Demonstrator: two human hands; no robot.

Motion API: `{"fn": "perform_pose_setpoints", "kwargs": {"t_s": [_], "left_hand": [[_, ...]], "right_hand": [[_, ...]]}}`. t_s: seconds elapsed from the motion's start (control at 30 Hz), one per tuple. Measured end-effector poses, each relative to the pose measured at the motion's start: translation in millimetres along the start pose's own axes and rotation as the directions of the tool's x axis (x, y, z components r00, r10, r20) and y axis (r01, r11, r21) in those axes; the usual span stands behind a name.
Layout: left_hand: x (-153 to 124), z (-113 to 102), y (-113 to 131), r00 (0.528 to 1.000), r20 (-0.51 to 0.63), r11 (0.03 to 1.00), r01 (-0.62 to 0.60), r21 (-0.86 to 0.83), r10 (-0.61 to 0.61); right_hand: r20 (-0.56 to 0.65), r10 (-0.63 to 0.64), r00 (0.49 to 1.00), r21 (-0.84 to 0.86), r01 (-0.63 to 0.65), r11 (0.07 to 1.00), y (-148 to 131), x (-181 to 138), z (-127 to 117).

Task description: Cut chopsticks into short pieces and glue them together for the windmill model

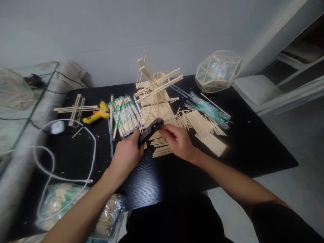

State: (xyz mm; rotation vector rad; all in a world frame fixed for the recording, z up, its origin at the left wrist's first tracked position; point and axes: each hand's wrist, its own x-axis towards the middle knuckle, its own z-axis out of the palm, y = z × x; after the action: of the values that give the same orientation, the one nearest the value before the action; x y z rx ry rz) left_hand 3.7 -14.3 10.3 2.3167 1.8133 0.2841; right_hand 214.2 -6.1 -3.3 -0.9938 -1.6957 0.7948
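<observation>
My left hand (128,150) is closed around the handle of a black plier-like tool (149,131), held slanting over the table with its head up and to the right. Close by the tool's head, my right hand (177,140) has its fingers pinched together; what they hold is too small to make out. Behind both hands rises a structure of joined chopsticks (154,84), with sticks crossing at angles above a flat slatted wooden panel (158,113). Loose chopsticks (161,147) lie side by side just under the hands.
A yellow glue gun (97,113) lies left, beside a crossed stick frame (77,109) and wrapped chopsticks (126,113). To the right are flat wooden pieces (211,143), plastic wrappers (210,109) and a faceted stick-framed ball (218,71). A white cable (95,141) loops near a bagged bundle (111,212).
</observation>
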Motion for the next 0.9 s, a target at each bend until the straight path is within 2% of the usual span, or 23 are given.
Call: {"fn": "perform_pose_setpoints", "kwargs": {"t_s": [0.3, 0.5, 0.77, 0.9], "left_hand": [[0.4, -0.7, 1.7, 1.000, 0.004, 0.998, 0.021, 0.064, -0.021], [0.5, 1.4, 2.2, 0.999, -0.035, 1.000, -0.009, -0.013, 0.009], [-1.2, 0.9, -0.9, 0.997, -0.065, 0.995, -0.050, -0.081, 0.045], [-1.3, 2.5, -5.0, 0.991, -0.097, 0.984, -0.106, -0.146, 0.092]], "right_hand": [[0.019, 0.027, 0.999, 0.025, -0.028, 0.999, -1.0, 0.8, 0.3], [0.003, 0.040, 0.999, 0.042, -0.040, 0.998, -1.2, 1.1, -1.3], [0.064, 0.043, 0.997, 0.039, -0.046, 0.998, -8.6, 3.5, -6.8], [0.136, 0.091, 0.987, 0.161, -0.113, 0.980, -12.7, 7.8, -10.1]]}}
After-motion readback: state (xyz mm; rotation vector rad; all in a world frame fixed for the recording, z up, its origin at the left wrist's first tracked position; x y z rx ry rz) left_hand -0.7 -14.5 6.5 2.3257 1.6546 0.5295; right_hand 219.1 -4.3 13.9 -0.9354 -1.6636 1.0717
